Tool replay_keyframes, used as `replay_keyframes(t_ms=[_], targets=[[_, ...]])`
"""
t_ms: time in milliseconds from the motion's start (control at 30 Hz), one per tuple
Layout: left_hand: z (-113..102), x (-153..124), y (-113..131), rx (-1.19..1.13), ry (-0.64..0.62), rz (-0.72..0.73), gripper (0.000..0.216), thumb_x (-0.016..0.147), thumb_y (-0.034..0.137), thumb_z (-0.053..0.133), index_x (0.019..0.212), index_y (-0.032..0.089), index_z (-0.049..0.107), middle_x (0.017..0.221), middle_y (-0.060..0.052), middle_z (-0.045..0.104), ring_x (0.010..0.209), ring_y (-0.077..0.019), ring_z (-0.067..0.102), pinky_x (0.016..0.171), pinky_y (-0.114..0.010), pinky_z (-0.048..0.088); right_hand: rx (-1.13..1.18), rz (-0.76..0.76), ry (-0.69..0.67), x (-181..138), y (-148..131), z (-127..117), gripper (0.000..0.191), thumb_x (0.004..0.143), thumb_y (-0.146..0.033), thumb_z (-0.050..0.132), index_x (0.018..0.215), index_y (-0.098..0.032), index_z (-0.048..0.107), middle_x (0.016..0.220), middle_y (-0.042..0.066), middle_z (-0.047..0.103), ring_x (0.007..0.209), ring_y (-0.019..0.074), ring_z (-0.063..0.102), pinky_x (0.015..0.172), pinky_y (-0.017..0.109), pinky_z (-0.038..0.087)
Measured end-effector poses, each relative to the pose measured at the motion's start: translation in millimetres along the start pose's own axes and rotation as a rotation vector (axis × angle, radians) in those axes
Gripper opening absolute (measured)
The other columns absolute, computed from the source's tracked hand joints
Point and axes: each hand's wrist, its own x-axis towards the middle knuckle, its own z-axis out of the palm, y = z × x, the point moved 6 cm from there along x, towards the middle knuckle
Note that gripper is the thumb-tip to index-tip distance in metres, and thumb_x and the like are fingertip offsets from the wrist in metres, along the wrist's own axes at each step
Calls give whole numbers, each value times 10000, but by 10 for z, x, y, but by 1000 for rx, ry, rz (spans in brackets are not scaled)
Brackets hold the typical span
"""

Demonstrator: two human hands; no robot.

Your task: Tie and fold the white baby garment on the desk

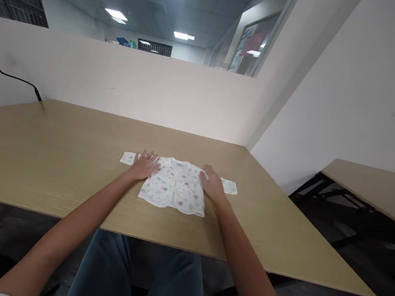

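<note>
A white wall (147, 89) is rising along the far side of a wood-toned table (80, 136). Near the table's middle, a small white printed shirt (187, 186) is lying flat, front up, collar pointing far, hem near, sleeves extending left and right. The left hand (146, 165) is resting open, palm down, fingers spread, where left sleeve is meeting body. The right hand (212, 182) is lying open, palm down, across the right sleeve's join. A dark-marked label (179, 165) is showing inside the collar.

The tabletop (80, 132) offers passage beyond the shirt (162, 186) until the white partition (154, 92) blocks.
</note>
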Motion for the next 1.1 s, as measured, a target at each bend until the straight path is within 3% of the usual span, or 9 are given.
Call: replay_keyframes(t_ms=[100,167,267,433,600,767,967,1100], targets=[[105,-55,389,16,-2,130,759,917,738,283,1562,339,298,1666,-4,223,1561,-318,109,1267,-595,76,13,-85,-79,4,-437,187,497,1038,-356,341,1417,-114,553,1511,119,466,1414,233,425,1205,350,310],[218,-84,527,34,-41,168,767,917,728,310,1564,315,302,1667,-23,216,1558,-309,134,1270,-586,79,-30,-137,-170,-34,-626,344,560,1025,-408,405,1474,-81,480,1562,146,381,1472,256,331,1224,374,267],[353,-99,566,34,-108,181,772,925,728,275,1564,297,307,1668,-44,204,1558,-298,141,1266,-577,113,-97,-153,-310,-100,-690,514,759,1020,-532,396,1558,-7,296,1626,186,196,1531,285,156,1256,431,164],[291,-2,316,-44,-115,103,801,933,734,120,1583,286,254,1682,-48,142,1568,-261,101,1270,-519,150,-82,-27,-310,-31,-373,398,774,1043,-570,229,1596,-31,182,1651,150,112,1546,245,79,1268,437,94],[115,109,-334,-40,-131,-118,792,948,664,-9,1570,272,284,1665,-63,224,1557,-262,163,1258,-560,159,-195,362,-365,-61,434,198,752,1037,-579,159,1608,-90,196,1660,103,104,1540,318,53,1235,598,46],[71,120,-846,74,-126,-278,768,956,644,77,1570,239,296,1679,-66,170,1559,-296,130,1258,-583,124,-314,538,-294,-160,937,40,755,1033,-555,197,1592,-49,232,1653,128,130,1531,344,85,1232,609,32],[14,92,-761,111,-36,-271,736,969,598,111,1530,204,376,1651,-100,262,1545,-328,166,1254,-590,112,-274,500,-163,-97,920,14,744,1022,-499,253,1541,29,316,1614,226,211,1512,393,145,1215,641,43],[-74,49,-454,114,83,-207,689,975,599,159,1474,228,454,1603,-105,370,1515,-330,253,1252,-586,105,-128,311,-2,-9,586,-21,688,1012,-436,303,1499,44,374,1568,246,318,1505,340,215,1236,509,193]])
